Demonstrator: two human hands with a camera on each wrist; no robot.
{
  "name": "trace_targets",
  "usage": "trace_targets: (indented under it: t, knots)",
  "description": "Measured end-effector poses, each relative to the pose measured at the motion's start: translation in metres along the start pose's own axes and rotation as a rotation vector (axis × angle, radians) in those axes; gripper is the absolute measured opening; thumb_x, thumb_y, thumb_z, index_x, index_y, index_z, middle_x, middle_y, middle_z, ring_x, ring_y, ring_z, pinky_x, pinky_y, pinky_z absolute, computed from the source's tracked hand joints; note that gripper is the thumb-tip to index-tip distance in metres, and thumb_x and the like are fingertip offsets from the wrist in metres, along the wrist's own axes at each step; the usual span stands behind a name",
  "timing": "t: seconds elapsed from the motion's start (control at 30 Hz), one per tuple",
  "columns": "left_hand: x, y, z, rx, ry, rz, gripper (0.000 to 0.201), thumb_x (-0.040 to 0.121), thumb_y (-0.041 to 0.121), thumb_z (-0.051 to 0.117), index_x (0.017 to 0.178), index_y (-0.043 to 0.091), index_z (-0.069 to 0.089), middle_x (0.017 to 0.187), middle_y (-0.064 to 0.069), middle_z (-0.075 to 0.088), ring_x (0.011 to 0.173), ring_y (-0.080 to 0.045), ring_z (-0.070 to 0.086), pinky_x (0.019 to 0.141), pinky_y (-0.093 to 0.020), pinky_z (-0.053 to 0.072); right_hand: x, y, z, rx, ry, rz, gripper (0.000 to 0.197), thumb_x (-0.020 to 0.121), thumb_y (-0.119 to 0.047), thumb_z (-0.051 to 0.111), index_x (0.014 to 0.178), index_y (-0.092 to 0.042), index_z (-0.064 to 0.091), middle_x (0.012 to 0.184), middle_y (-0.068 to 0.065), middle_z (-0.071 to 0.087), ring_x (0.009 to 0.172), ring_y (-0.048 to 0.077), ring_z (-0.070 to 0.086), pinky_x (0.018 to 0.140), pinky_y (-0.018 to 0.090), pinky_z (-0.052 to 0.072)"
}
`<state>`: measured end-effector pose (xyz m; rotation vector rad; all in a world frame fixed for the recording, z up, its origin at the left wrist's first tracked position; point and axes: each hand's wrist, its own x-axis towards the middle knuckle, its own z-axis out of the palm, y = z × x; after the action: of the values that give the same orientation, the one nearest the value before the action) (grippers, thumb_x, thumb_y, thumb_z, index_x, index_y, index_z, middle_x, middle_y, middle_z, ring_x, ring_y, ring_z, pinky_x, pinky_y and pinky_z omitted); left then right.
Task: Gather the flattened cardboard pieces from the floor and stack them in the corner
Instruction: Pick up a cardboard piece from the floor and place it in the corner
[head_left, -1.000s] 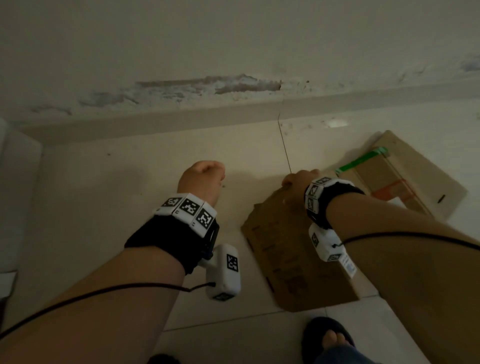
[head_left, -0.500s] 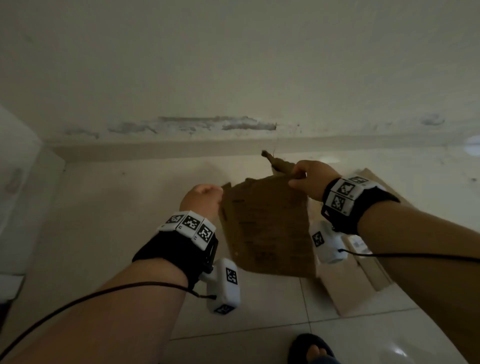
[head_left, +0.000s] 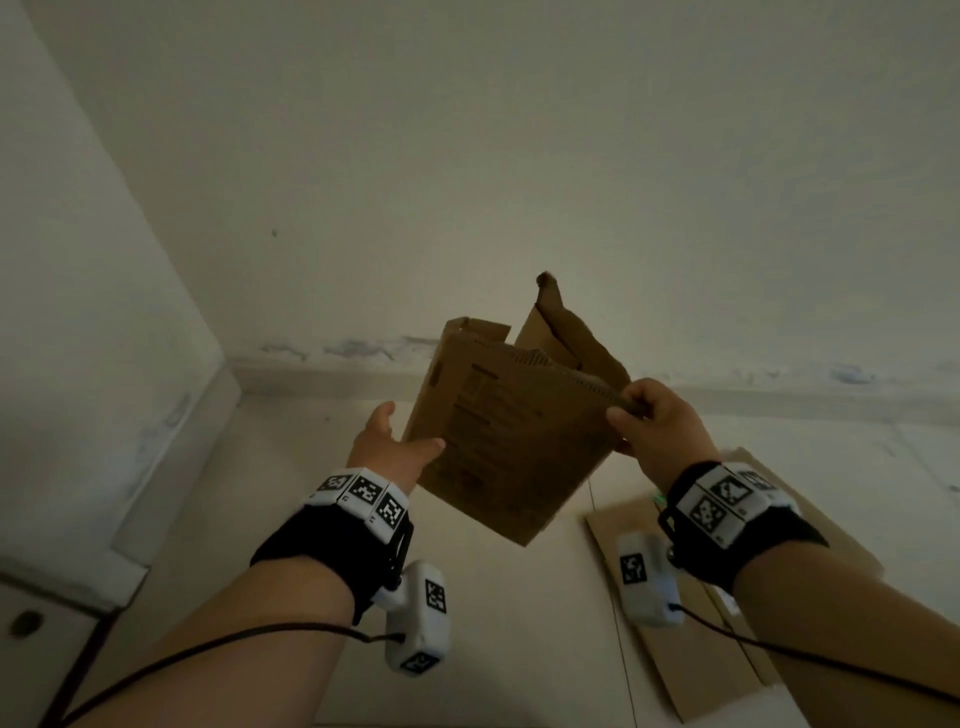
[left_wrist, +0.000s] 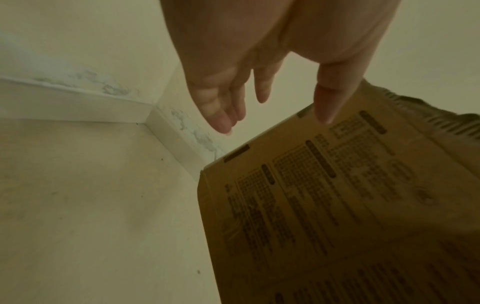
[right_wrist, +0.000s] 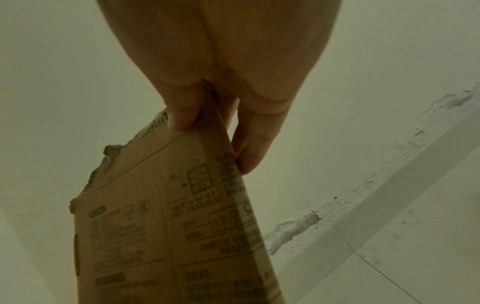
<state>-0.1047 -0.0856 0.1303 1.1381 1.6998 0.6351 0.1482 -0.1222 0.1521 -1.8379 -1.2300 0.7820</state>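
Note:
A flattened brown cardboard piece (head_left: 509, 431) with dark print hangs in the air, tilted, well above the floor. My right hand (head_left: 631, 410) pinches its upper right corner between thumb and fingers. The pinch shows close up in the right wrist view, right hand (right_wrist: 215, 135) on the cardboard piece (right_wrist: 168, 226). My left hand (head_left: 410, 434) is open at the piece's left edge, thumb lying on the printed face. In the left wrist view the left hand (left_wrist: 272, 121) has straight fingers held off the cardboard piece (left_wrist: 337, 205). A second flat cardboard sheet (head_left: 691, 649) lies on the floor under my right forearm.
The room corner (head_left: 234, 374) lies ahead to the left, where two pale walls with skirting meet; the same corner (left_wrist: 149, 121) shows in the left wrist view. Pale floor tiles (head_left: 493, 623) stretch below. A white panel (head_left: 62, 582) juts in at lower left.
The right hand has lifted the cardboard piece off the floor and high up. The left hand has opened from a fist and come to the piece's left edge.

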Motion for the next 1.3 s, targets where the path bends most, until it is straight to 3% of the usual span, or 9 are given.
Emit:
trace_targets:
  t: [0.27,0.37,0.57,0.73,0.9,1.0,1.07,1.2,1.3]
  knots:
    - [-0.002,-0.014,-0.027,0.094,-0.027,0.132,0.101,0.071,0.035,0.073,0.149,0.028,0.01,0.159,-0.005,0.019,0.143,-0.027,0.027,0.11,-0.041,0.028,-0.025,0.008,0.018,0.191,-0.123,0.043,0.021,0.085,-0.004,0.058,0.07,-0.018,0.053,0.082,0.007,0.058,0.087,0.028,0.061,0.085,0.05,0.056]
    - [0.001,-0.017,-0.031,0.12,-0.052,0.144,0.095,0.073,0.031,0.072,0.149,0.025,0.014,0.154,-0.003,0.033,0.137,-0.027,0.038,0.106,-0.036,0.033,-0.025,0.009,0.024,0.175,-0.169,0.017,0.022,0.084,-0.002,0.058,0.069,-0.017,0.055,0.083,0.009,0.058,0.087,0.028,0.061,0.084,0.049,0.056]
    - [0.003,-0.016,-0.03,0.303,-0.163,0.137,0.057,0.082,0.031,0.063,0.134,0.016,0.046,0.132,-0.007,0.059,0.116,-0.028,0.057,0.094,-0.032,0.043,-0.022,0.007,0.031,0.235,-0.187,-0.003,0.021,0.086,-0.001,0.055,0.072,-0.016,0.052,0.088,0.01,0.057,0.087,0.026,0.059,0.082,0.044,0.056]
    - [0.005,-0.015,-0.028,0.183,-0.143,0.183,0.053,0.085,0.025,0.06,0.133,0.015,0.042,0.129,-0.01,0.06,0.114,-0.03,0.058,0.101,-0.043,0.044,-0.014,0.006,0.032,0.417,-0.19,0.003,0.028,0.089,0.004,0.048,0.072,-0.02,0.048,0.08,0.004,0.055,0.071,0.018,0.057,0.058,0.026,0.055]
    - [0.015,-0.02,-0.023,0.147,-0.085,0.182,0.054,0.084,0.023,0.061,0.133,0.012,0.042,0.134,-0.012,0.057,0.116,-0.031,0.057,0.1,-0.04,0.044,-0.011,0.003,0.038,0.547,-0.26,0.03,0.034,0.09,0.006,0.044,0.085,-0.026,0.051,0.091,0.007,0.059,0.075,0.021,0.061,0.054,0.025,0.058]
    - [0.021,-0.023,-0.025,0.101,-0.042,0.191,0.074,0.081,0.019,0.065,0.144,0.019,0.026,0.15,-0.009,0.037,0.132,-0.029,0.043,0.103,-0.036,0.036,-0.008,0.003,0.041,0.541,-0.228,0.056,0.036,0.09,0.006,0.044,0.101,-0.028,0.049,0.09,0.008,0.06,0.074,0.02,0.061,0.053,0.023,0.057]
    - [0.025,-0.026,-0.027,0.08,-0.097,0.164,0.086,0.079,0.019,0.067,0.148,0.024,0.015,0.151,-0.008,0.038,0.134,-0.028,0.041,0.107,-0.038,0.034,-0.006,0.003,0.041,0.537,-0.226,0.061,0.035,0.091,0.005,0.044,0.098,-0.029,0.05,0.09,0.007,0.059,0.074,0.02,0.06,0.052,0.023,0.057]
    - [0.028,-0.031,-0.029,0.29,-0.192,0.119,0.065,0.079,0.027,0.067,0.137,0.017,0.041,0.135,-0.006,0.056,0.12,-0.027,0.055,0.097,-0.031,0.041,-0.003,0.005,0.042,0.518,-0.215,0.078,0.033,0.091,0.003,0.045,0.094,-0.029,0.052,0.09,0.005,0.059,0.075,0.019,0.059,0.061,0.03,0.055]
    - [0.033,-0.031,-0.03,0.322,-0.169,0.087,0.056,0.078,0.032,0.067,0.128,0.015,0.05,0.128,-0.008,0.061,0.112,-0.03,0.06,0.097,-0.04,0.048,0.002,0.007,0.049,0.507,-0.172,0.101,0.029,0.091,-0.001,0.049,0.109,-0.023,0.048,0.093,0.006,0.061,0.078,0.018,0.059,0.068,0.032,0.052]
